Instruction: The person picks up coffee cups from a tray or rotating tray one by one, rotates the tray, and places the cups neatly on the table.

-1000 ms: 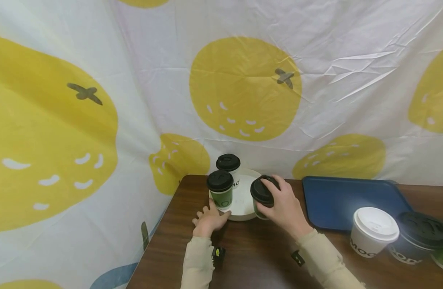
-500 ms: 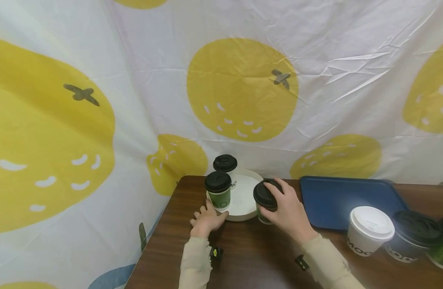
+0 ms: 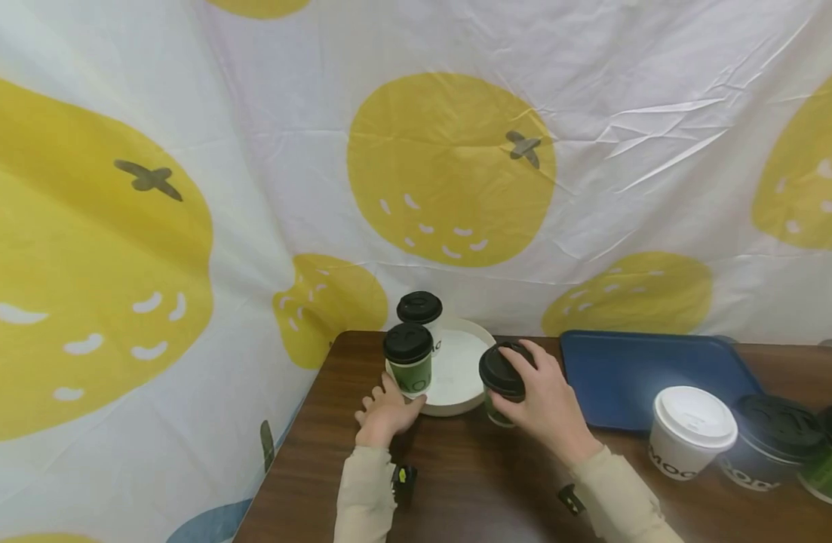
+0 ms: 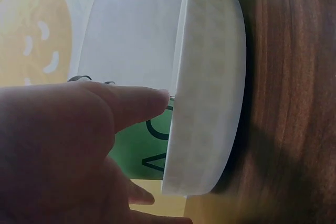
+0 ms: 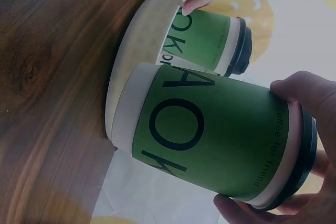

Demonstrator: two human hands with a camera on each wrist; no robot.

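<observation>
My right hand [image 3: 548, 403] grips a black-lidded paper coffee cup [image 5: 210, 135] near its lid. The cup has a green sleeve and hangs at the right front rim of a round white tray [image 3: 463, 373]. In the right wrist view its base overlaps the tray's wall; whether they touch I cannot tell. My left hand [image 3: 386, 415] lies at the tray's left front, thumb tip at the rim, other fingers spread out. Beside it, a green-sleeved coffee cup [image 3: 410, 369] stands upright on the tray. Behind that is a white coffee cup with a black lid [image 3: 419, 307], partly hidden.
A blue rectangular tray [image 3: 660, 369] lies to the right on the brown wooden table [image 3: 470, 483]. By its front corner stand a white-lidded cup [image 3: 690, 434], a dark cup [image 3: 772, 441] and a green cup [image 3: 830, 464]. A fruit-print cloth [image 3: 449, 166] hangs behind the table.
My right hand has moved the green-sleeved cup slightly right and toward me, off the round tray's rim. My left hand has stayed by the tray. The head view has shifted slightly.
</observation>
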